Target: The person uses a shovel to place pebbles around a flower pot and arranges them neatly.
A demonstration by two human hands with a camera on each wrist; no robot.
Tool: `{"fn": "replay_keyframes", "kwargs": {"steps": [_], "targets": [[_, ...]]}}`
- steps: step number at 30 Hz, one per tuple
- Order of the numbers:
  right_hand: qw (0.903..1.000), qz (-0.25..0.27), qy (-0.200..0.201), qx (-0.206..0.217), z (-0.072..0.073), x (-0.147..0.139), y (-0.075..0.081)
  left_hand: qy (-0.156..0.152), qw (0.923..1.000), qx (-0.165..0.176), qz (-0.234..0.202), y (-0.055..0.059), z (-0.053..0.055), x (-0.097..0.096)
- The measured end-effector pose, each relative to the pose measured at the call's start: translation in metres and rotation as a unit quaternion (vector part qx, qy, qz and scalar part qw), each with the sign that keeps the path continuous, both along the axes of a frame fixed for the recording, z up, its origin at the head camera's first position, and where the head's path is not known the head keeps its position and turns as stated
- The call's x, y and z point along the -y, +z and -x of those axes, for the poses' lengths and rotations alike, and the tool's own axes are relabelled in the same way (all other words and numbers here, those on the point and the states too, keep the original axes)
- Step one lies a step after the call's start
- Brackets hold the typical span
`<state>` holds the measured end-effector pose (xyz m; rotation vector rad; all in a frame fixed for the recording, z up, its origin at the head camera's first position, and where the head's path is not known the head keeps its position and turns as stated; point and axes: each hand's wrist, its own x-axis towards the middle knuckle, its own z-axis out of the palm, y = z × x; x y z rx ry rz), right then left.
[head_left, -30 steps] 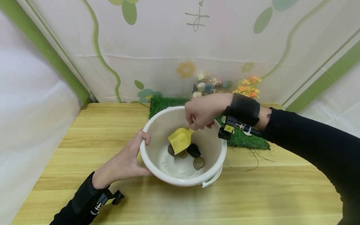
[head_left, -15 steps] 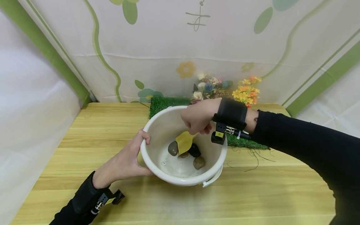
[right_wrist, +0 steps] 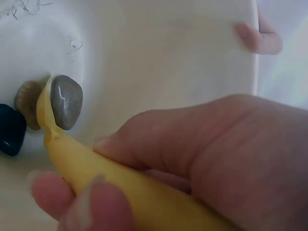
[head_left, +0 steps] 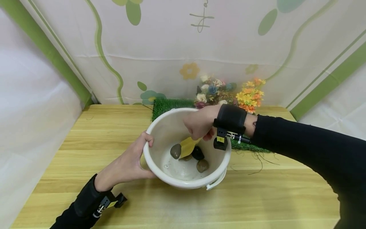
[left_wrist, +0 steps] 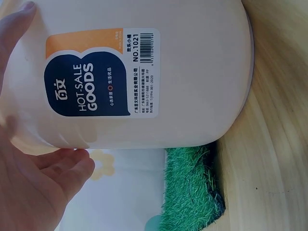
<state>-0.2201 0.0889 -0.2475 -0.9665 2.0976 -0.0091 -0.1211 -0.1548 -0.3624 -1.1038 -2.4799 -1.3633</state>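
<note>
A white bucket [head_left: 187, 184] stands on the wooden table, a printed label [left_wrist: 102, 73] on its side in the left wrist view. My left hand [head_left: 132, 160] grips its left rim, fingers hooked over the edge. Inside the bucket my right hand [head_left: 200, 124] holds a yellow toy shovel [head_left: 188, 147] by the handle, blade down among the stones. In the right wrist view the blade stands between a grey stone [right_wrist: 66, 102] and a brown stone [right_wrist: 29, 103]. A black stone [head_left: 198, 153] and another brown stone [head_left: 202, 165] lie to the right on the bucket floor.
Behind the bucket lies a green artificial grass mat [head_left: 171, 104]. A bunch of mixed flowers [head_left: 213, 92] and a yellow-orange bunch [head_left: 250, 97] stand at the back, before a printed curtain [head_left: 160, 38]. The bucket's handle [head_left: 216, 181] hangs at its front right.
My right hand has moved lower and slightly left into the bucket. The shovel blade has shifted right and down, uncovering the grey stone. The left hand keeps its grip.
</note>
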Motion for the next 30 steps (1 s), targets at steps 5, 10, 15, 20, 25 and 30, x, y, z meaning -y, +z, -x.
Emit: {"fn": "replay_keyframes", "kwargs": {"steps": [5,10,15,20,25,30], "targets": [[1.0000,0.002,0.005,-0.003,0.000,-0.004,-0.003,0.003,1.0000,0.005,0.002,0.000,-0.001,0.000],[0.9998,0.018,0.004,0.007,0.000,-0.007,-0.004,0.003,0.9999,0.010,0.004,0.001,-0.001,0.001],[0.9995,0.028,0.008,0.011,-0.001,-0.010,-0.004,0.004,0.9999,0.014,0.005,0.001,-0.002,0.000],[0.9994,0.034,0.012,0.004,-0.002,-0.011,-0.006,0.002,0.9999,0.012,0.004,0.001,-0.002,0.000],[0.9991,0.038,0.019,-0.002,-0.003,-0.012,-0.007,0.002,0.9998,0.015,0.009,0.001,-0.002,0.000],[0.9986,0.046,0.025,0.000,-0.003,-0.013,-0.007,0.001,0.9997,0.014,0.018,0.002,-0.002,0.001]]}}
